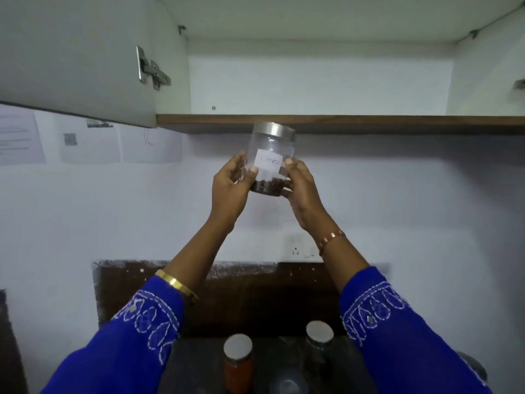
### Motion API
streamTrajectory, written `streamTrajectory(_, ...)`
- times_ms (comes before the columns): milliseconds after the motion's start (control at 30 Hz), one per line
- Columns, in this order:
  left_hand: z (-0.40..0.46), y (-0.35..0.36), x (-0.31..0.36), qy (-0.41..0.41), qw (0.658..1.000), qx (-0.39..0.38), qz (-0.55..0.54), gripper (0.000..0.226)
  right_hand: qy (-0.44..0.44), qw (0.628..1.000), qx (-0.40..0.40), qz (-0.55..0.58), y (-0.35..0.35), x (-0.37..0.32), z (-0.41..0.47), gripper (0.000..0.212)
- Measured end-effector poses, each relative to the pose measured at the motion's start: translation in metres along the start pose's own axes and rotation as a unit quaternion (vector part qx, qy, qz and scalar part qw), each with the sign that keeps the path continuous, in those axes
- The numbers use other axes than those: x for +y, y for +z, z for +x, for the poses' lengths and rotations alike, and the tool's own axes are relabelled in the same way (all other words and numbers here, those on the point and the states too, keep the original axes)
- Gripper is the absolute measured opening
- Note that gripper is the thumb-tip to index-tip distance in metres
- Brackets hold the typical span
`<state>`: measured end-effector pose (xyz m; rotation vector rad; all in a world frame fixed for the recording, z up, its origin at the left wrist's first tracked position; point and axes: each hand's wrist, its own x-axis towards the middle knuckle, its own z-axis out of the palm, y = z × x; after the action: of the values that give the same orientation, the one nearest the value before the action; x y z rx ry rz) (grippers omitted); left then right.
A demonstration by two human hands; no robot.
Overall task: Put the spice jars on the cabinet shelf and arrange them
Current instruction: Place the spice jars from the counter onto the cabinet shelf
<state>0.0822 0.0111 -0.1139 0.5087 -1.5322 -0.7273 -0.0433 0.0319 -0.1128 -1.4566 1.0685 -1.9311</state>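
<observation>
lifting the jar onto the shelf is the step in hand, so start with the biggest thing: the cabinet (321,81) stands open above, its left door (79,61) swung out, and as much of its inside as shows holds no jars. its shelf (341,120) shows as a brown front edge running from the door's lower corner to the right side of the view.

both hands hold the cloves jar (270,160) just below that front edge, near its left end. the left hand (231,183) curls round the jar's left side, thumb on the front by the label; the right hand (301,186) wraps the right side the same way. the steel lid (274,129) sits just under the shelf edge, and the jar tilts slightly.

to do this well, i judge the jar must rise until its base clears the edge, then go in level and be set down with the handwritten label (270,161) facing out. a place well toward one side of the shelf would leave room for the rest.

on the dark counter (199,365) below, between the sleeves, wait the orange-filled jar (238,362) and a clear jar (319,336), apart from each other.
</observation>
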Motion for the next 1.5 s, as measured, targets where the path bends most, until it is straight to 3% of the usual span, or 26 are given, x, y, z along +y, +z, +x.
streamTrajectory(167, 0.071, -0.032, 0.02, 0.049, 0.999, -0.006, 0.02, 0.047, -0.038, 0.998, -0.033, 0.033, 0.042, -0.03, 0.06, 0.04)
streamTrajectory(333, 0.147, -0.063, 0.031, 0.069, 0.997, 0.003, 0.034, 0.036, -0.08, 0.996, -0.025, -0.034, 0.092, -0.054, 0.129, 0.067)
streamTrajectory(467, 0.194, -0.078, 0.032, 0.072, 0.997, 0.032, 0.027, 0.022, -0.107, 0.993, -0.015, -0.038, 0.12, -0.062, 0.179, 0.033)
streamTrajectory(633, 0.232, -0.093, 0.015, 0.075, 0.993, 0.033, 0.088, 0.02, -0.12, 0.988, -0.013, -0.096, 0.145, -0.064, 0.213, 0.041)
streamTrajectory(767, 0.249, -0.098, 0.001, 0.024, 0.988, 0.046, 0.144, 0.017, -0.089, 0.979, -0.075, -0.169, 0.151, -0.055, 0.228, 0.037)
streamTrajectory(900, 0.26, -0.098, 0.001, -0.035, 0.979, 0.064, 0.192, 0.025, -0.027, 0.965, -0.136, -0.221, 0.156, -0.051, 0.236, 0.016)
streamTrajectory(967, 0.264, -0.099, -0.001, -0.053, 0.972, 0.074, 0.216, 0.028, -0.011, 0.961, -0.146, -0.233, 0.161, -0.05, 0.242, 0.018)
streamTrajectory(1067, 0.266, -0.098, -0.005, -0.063, 0.957, 0.125, 0.253, 0.034, -0.003, 0.952, -0.136, -0.273, 0.169, -0.047, 0.252, 0.021)
streamTrajectory(1200, 0.259, -0.09, -0.005, -0.024, 0.932, 0.171, 0.318, 0.025, -0.009, 0.945, -0.106, -0.309, 0.182, -0.043, 0.258, 0.031)
streamTrajectory(1433, 0.26, -0.096, -0.002, -0.061, 0.938, 0.134, 0.314, 0.027, -0.025, 0.94, -0.08, -0.33, 0.203, -0.035, 0.265, 0.036)
streamTrajectory(1500, 0.26, -0.097, -0.002, -0.065, 0.941, 0.119, 0.309, 0.029, -0.016, 0.941, -0.078, -0.328, 0.204, -0.036, 0.262, 0.028)
